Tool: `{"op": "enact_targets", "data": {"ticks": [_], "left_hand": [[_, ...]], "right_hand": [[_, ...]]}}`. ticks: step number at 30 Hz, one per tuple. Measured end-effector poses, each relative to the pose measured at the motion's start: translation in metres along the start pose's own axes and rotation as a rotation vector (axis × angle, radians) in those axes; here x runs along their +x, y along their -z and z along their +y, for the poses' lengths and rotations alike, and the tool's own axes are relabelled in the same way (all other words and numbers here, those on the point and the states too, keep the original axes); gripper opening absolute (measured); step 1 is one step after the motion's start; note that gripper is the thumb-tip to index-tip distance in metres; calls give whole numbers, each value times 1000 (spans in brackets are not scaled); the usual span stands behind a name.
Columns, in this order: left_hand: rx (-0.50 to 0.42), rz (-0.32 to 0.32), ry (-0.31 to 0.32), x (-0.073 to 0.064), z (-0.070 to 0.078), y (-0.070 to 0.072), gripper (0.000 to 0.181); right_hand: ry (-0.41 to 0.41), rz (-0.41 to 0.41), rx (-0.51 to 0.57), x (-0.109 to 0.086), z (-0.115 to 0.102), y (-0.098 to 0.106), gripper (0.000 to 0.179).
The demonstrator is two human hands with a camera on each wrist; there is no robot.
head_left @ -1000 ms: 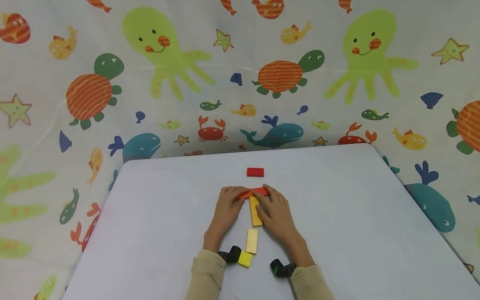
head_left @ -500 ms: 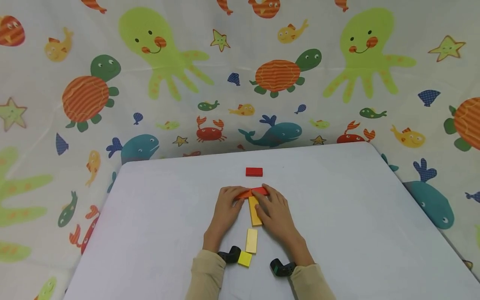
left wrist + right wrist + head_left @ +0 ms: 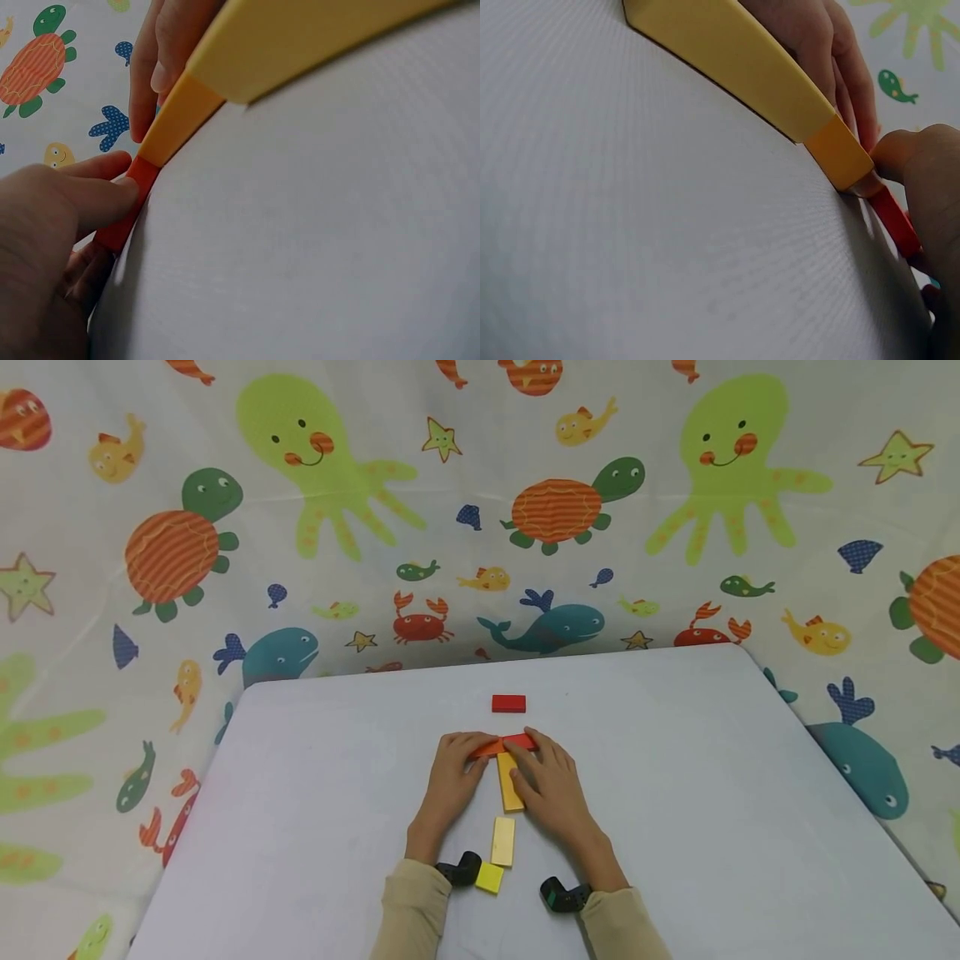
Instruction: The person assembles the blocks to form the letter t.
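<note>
In the head view, an orange-red block [image 3: 489, 749] and a red block [image 3: 521, 742] lie end to end on the white table. My left hand [image 3: 453, 772] grips the orange-red block [image 3: 112, 238], thumb and fingers at its sides in the left wrist view. From the other side my right hand [image 3: 551, 781] holds the red block [image 3: 896, 223] by its ends, and its fingers hide part of it. An amber block [image 3: 510, 783] runs toward me from where these two meet. Nearer still lies a pale yellow block [image 3: 503, 842].
A bright yellow square block [image 3: 490, 878] touches the near end of the pale block, close to the left wrist camera [image 3: 461, 869]. Beyond my hands lies another red block [image 3: 508, 703]. A cloth with sea animals [image 3: 420, 535] hangs behind the table [image 3: 337, 777].
The head view has shifted slightly. Both hands stay on their blocks, and the red block has turned very slightly at most.
</note>
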State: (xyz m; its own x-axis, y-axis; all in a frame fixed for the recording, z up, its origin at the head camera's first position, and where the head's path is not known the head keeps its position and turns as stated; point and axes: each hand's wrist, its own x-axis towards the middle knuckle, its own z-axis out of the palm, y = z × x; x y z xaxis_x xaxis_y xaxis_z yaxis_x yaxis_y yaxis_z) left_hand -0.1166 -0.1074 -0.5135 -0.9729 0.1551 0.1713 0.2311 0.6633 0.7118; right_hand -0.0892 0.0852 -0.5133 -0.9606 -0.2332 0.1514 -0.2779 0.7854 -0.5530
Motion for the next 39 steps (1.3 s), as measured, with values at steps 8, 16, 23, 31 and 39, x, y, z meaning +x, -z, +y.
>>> {"op": "enact_targets", "data": {"ticks": [8, 16, 23, 31, 39], "left_hand": [[-3, 0, -3, 0, 1, 1, 33], [5, -5, 10, -1, 1, 0, 35], [1, -8, 16, -1, 1, 1, 35], [3, -8, 16, -1, 2, 1, 35], [5, 2, 16, -1, 0, -1, 35]], "right_hand": [[2, 5, 1, 0, 0, 0, 46], [1, 11, 6, -1, -1, 2, 46], [1, 5, 9, -1, -2, 2, 46], [9, 10, 14, 0, -1, 1, 47], [4, 8, 7, 0, -1, 1, 47]]}}
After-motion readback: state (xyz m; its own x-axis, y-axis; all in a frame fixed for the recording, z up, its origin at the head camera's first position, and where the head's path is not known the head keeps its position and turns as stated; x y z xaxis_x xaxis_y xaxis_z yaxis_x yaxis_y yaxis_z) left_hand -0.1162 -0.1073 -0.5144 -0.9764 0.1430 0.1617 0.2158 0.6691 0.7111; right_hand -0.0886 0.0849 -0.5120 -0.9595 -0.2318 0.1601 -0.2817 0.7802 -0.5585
